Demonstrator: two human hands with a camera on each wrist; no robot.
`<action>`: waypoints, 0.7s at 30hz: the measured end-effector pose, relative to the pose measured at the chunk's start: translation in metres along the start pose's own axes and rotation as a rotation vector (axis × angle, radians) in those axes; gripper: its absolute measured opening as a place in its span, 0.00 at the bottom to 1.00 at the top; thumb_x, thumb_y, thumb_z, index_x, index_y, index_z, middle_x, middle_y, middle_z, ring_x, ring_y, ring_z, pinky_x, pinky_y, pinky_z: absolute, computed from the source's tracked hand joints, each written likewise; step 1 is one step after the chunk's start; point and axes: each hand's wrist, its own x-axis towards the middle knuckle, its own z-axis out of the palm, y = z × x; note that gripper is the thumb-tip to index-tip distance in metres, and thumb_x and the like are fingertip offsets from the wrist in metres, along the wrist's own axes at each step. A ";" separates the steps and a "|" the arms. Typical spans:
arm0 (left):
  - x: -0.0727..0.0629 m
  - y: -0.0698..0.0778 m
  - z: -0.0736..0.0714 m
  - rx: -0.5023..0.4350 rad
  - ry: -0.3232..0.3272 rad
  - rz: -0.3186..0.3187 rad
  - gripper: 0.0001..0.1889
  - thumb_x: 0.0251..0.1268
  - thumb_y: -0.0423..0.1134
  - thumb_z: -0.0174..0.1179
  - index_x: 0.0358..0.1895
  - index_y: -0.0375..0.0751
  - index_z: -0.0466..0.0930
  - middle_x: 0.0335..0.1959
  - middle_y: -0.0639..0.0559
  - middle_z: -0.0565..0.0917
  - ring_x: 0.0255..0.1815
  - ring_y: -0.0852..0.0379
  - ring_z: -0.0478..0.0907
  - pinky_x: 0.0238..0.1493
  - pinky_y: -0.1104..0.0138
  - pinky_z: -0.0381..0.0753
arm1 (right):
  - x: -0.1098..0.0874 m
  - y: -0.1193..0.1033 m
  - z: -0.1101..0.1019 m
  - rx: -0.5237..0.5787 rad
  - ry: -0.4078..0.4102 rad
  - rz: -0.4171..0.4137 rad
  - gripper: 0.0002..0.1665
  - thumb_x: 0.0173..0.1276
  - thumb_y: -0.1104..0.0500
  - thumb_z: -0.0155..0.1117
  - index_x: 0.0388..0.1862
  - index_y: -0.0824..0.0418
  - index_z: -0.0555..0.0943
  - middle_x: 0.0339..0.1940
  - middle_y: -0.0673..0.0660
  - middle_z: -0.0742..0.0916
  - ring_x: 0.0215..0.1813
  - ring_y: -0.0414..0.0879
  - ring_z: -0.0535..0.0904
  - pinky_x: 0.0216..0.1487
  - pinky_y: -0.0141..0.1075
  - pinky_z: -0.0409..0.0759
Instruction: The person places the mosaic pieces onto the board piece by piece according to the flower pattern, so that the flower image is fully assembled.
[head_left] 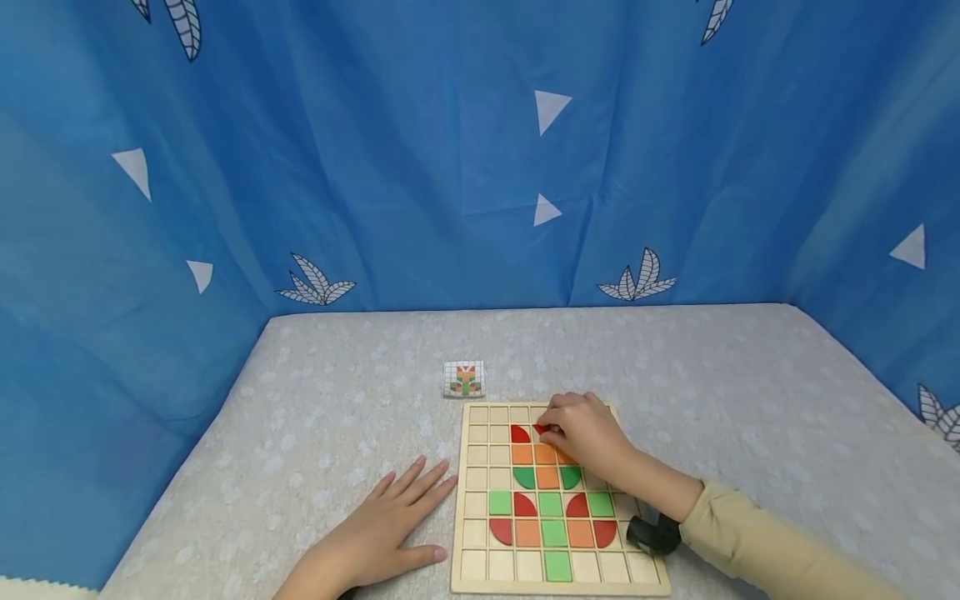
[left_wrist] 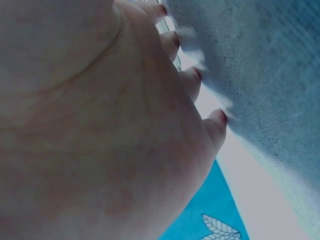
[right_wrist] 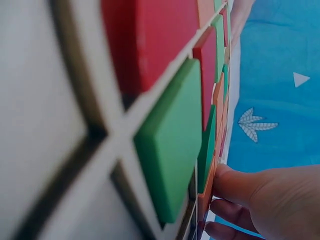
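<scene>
A wooden grid board (head_left: pixel 475 565) lies on the table, with red, orange and green tiles set in several of its cells. At its upper part, my right hand (head_left: pixel 588 437) pinches a red tile (head_left: pixel 540 428), mostly covered by the fingers. Left of that cell sits a red quarter-round tile (head_left: pixel 519 434), above a row of orange tiles (head_left: pixel 544 454). My left hand (head_left: pixel 375 537) rests palm down on the tablecloth, fingers spread, beside the board's left edge. In the right wrist view, the thumb and fingers (right_wrist: pixel 235 185) touch the far part of the board, beyond a green tile (right_wrist: pixel 172 145).
A small pattern card (head_left: pixel 463 379) with a coloured grid picture lies behind the board. The table wears a pale patterned cloth (head_left: pixel 360 375). Blue curtains (head_left: pixel 420 167) hang behind it and at both sides. A black wrist device (head_left: pixel 654 535) is on the right arm.
</scene>
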 end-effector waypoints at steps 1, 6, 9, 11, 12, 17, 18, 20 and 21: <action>0.000 0.001 0.000 0.000 -0.001 0.000 0.41 0.61 0.67 0.46 0.74 0.51 0.53 0.74 0.53 0.51 0.73 0.45 0.42 0.63 0.39 0.46 | -0.001 0.000 0.000 -0.020 -0.002 -0.012 0.06 0.53 0.57 0.74 0.31 0.55 0.88 0.26 0.46 0.81 0.31 0.42 0.75 0.32 0.36 0.67; -0.001 0.002 0.000 0.007 0.000 -0.007 0.41 0.61 0.67 0.47 0.74 0.51 0.53 0.74 0.53 0.51 0.73 0.45 0.43 0.63 0.39 0.46 | 0.000 -0.003 -0.001 -0.180 -0.022 -0.093 0.05 0.54 0.55 0.73 0.30 0.53 0.86 0.25 0.46 0.80 0.31 0.44 0.74 0.33 0.37 0.68; -0.002 0.003 0.000 0.007 0.000 -0.018 0.40 0.61 0.67 0.47 0.74 0.52 0.54 0.74 0.53 0.51 0.73 0.45 0.43 0.63 0.40 0.46 | 0.001 -0.006 -0.001 -0.177 -0.035 -0.089 0.06 0.54 0.56 0.74 0.31 0.54 0.86 0.26 0.47 0.81 0.32 0.44 0.75 0.32 0.37 0.68; -0.003 0.003 -0.001 0.007 -0.002 -0.021 0.40 0.61 0.67 0.47 0.74 0.52 0.53 0.74 0.53 0.51 0.73 0.45 0.43 0.63 0.40 0.46 | 0.001 -0.006 -0.001 -0.141 -0.034 -0.068 0.07 0.53 0.57 0.74 0.31 0.54 0.86 0.27 0.47 0.80 0.32 0.44 0.75 0.32 0.37 0.69; -0.003 0.004 -0.001 0.001 -0.002 -0.019 0.40 0.62 0.67 0.47 0.74 0.52 0.53 0.74 0.53 0.51 0.73 0.45 0.42 0.63 0.40 0.46 | 0.001 -0.005 0.000 -0.122 -0.029 -0.058 0.07 0.53 0.57 0.74 0.31 0.54 0.86 0.27 0.47 0.80 0.32 0.44 0.75 0.32 0.36 0.68; -0.001 0.005 -0.003 -0.006 -0.014 -0.018 0.40 0.62 0.65 0.48 0.74 0.52 0.53 0.74 0.51 0.51 0.73 0.45 0.42 0.63 0.40 0.46 | 0.000 -0.003 0.000 -0.103 -0.011 -0.072 0.06 0.53 0.57 0.74 0.30 0.54 0.85 0.25 0.46 0.79 0.31 0.44 0.74 0.31 0.36 0.67; 0.000 0.005 -0.004 -0.004 -0.020 -0.021 0.40 0.62 0.65 0.49 0.74 0.52 0.52 0.74 0.52 0.51 0.73 0.46 0.41 0.64 0.40 0.45 | 0.000 -0.003 0.000 -0.106 -0.013 -0.077 0.07 0.53 0.57 0.74 0.30 0.54 0.85 0.25 0.46 0.78 0.30 0.44 0.74 0.31 0.36 0.67; 0.000 0.006 -0.004 0.007 -0.034 -0.030 0.40 0.62 0.65 0.48 0.74 0.53 0.51 0.74 0.53 0.50 0.73 0.47 0.41 0.64 0.41 0.45 | -0.001 -0.003 -0.001 -0.106 -0.024 -0.080 0.07 0.53 0.58 0.74 0.31 0.55 0.85 0.25 0.47 0.78 0.30 0.44 0.73 0.30 0.36 0.66; 0.000 0.006 -0.004 0.013 -0.040 -0.033 0.40 0.63 0.65 0.48 0.74 0.54 0.51 0.74 0.53 0.50 0.73 0.47 0.41 0.64 0.41 0.45 | -0.001 -0.003 -0.001 -0.101 -0.030 -0.077 0.07 0.53 0.58 0.74 0.31 0.55 0.85 0.26 0.47 0.78 0.30 0.44 0.73 0.30 0.36 0.67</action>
